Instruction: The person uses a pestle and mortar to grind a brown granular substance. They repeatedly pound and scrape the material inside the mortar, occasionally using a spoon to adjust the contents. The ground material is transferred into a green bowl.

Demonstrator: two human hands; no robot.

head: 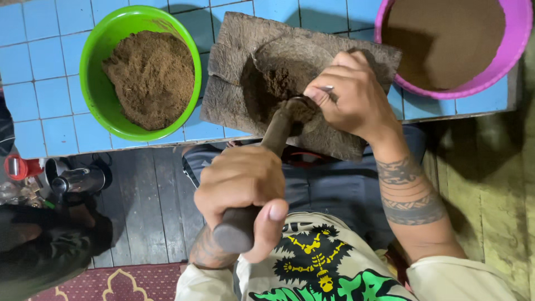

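The left hand (241, 181) grips a dark wooden pestle (262, 167) over the worn wooden mortar block (234, 83) on the blue-tiled table (39, 83); the right hand (351, 97) pinches brown powder (278, 83) there.

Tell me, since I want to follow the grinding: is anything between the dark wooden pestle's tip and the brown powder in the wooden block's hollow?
Nothing visible: the dark wooden pestle, gripped by the left hand, reaches the brown powder directly; the right hand rests beside its tip.
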